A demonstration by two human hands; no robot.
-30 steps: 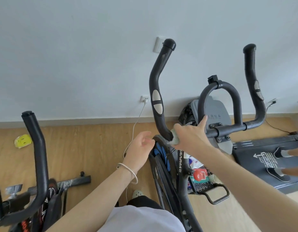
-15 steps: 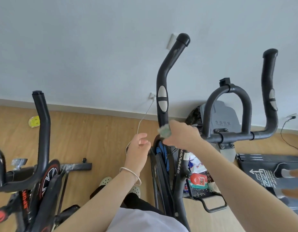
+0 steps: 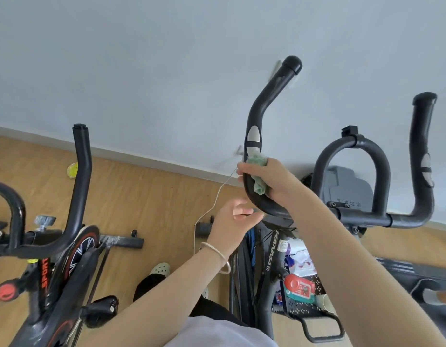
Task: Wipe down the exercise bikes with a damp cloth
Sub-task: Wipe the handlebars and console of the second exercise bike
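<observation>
Our right hand (image 3: 275, 182) grips the green cloth (image 3: 259, 172) against the left handlebar (image 3: 254, 116) of the black exercise bike (image 3: 273, 249) in front of us. Its fingers are curled round the bar with the cloth bunched between palm and tube. The cloth sits just below the silver sensor pad (image 3: 253, 137), above the bend where the bar turns toward the stem, and a fold of it hangs out beneath the hand.

Our left hand (image 3: 232, 221) hovers just under that bend and holds nothing. Its fingers (image 3: 244, 211) are loosely bent and slightly spread, with the tips close to the underside of the bar; we cannot tell whether they touch it. A thin bracelet (image 3: 218, 255) circles the left wrist.

The right handlebar (image 3: 421, 159) stands upright farther right, joined to the left one by a crossbar with a looped centre bar (image 3: 352, 144) above it. Low on the bike's frame, a perforated black tray (image 3: 307, 309) holds a packet with a red lid (image 3: 300, 286).

A second exercise bike (image 3: 54, 249), black with red trim, stands well apart on our left. A white cable (image 3: 209, 211) trails down from the wall to the wooden floor (image 3: 146, 201). A pale slipper (image 3: 161, 267) shows below, between the two bikes.
</observation>
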